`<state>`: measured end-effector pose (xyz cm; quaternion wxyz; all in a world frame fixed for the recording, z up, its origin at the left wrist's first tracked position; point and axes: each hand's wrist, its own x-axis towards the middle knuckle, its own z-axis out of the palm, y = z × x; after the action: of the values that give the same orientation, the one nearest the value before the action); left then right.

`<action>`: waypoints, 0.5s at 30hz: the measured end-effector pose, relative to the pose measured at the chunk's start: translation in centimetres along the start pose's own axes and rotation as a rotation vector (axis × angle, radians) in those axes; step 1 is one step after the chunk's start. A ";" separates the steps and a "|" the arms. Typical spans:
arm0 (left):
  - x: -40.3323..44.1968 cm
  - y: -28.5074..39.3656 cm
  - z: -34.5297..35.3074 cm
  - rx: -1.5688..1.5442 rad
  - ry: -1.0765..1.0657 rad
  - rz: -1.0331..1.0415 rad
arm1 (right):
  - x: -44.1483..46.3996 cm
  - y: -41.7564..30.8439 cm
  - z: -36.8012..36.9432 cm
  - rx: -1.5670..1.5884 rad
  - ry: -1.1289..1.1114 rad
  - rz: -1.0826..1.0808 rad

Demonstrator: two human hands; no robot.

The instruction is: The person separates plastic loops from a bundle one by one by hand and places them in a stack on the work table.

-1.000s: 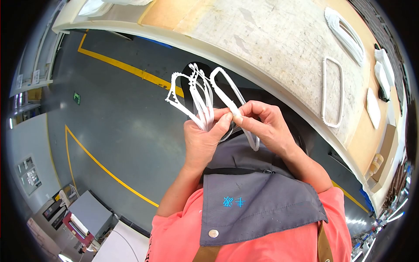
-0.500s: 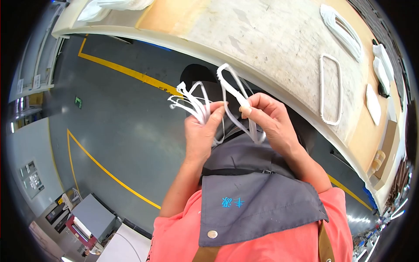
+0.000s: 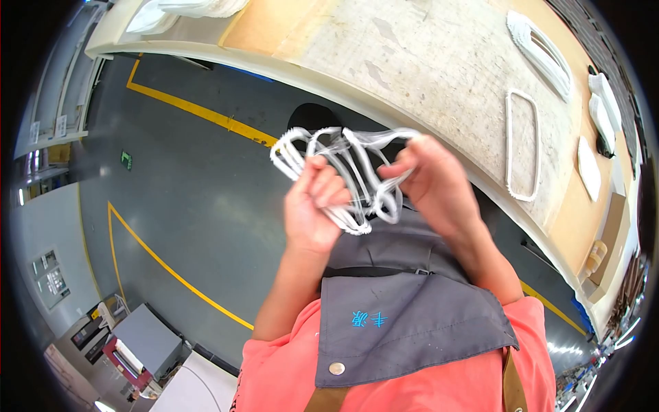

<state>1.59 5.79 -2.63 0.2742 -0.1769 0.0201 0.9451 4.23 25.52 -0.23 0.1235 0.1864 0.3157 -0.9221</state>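
The left hand (image 3: pixel 314 211) is closed around white loops (image 3: pixel 357 165) in front of the body, hiding part of them; their long axis slants from upper left to lower right, toward the apron (image 3: pixel 425 323). The right hand (image 3: pixel 436 177), blurred, bends at their right end; whether it grips any, I cannot tell. Rightward, the table (image 3: pixel 425 62) bears 1 ring (image 3: pixel 509 147) below a stack (image 3: pixel 527 44).

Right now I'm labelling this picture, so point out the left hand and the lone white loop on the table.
Left hand (image 3: pixel 313 208): head view, middle of hand.
Lone white loop (image 3: pixel 509 147): head view, left long side.
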 end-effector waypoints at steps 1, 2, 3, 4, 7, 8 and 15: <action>-0.2 1.5 0.0 -0.034 0.034 0.039 | 0.3 -0.9 -0.8 0.182 -0.066 -0.072; -0.6 3.4 -0.2 0.034 0.033 0.110 | 0.1 -2.7 -1.7 0.378 -0.050 -0.104; -1.2 5.3 -0.5 0.106 0.034 0.184 | -0.2 -4.9 -2.4 0.468 -0.022 -0.182; -1.9 7.0 -0.7 0.211 0.094 0.271 | -0.4 -7.0 -3.8 0.460 -0.061 -0.281; -3.8 9.7 0.0 0.494 0.266 0.438 | -2.4 -11.3 -5.1 0.342 -0.148 -0.505; -4.0 9.5 0.6 0.626 0.352 0.493 | -2.9 -11.7 -4.5 0.303 -0.129 -0.527; -3.2 5.7 2.8 0.944 0.495 0.539 | -2.6 -5.0 0.1 -0.376 0.054 -0.433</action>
<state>0.17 -0.32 0.76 0.0606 -0.2394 0.5452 0.8011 4.86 29.65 3.62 -0.0521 0.1128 0.5170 -0.8469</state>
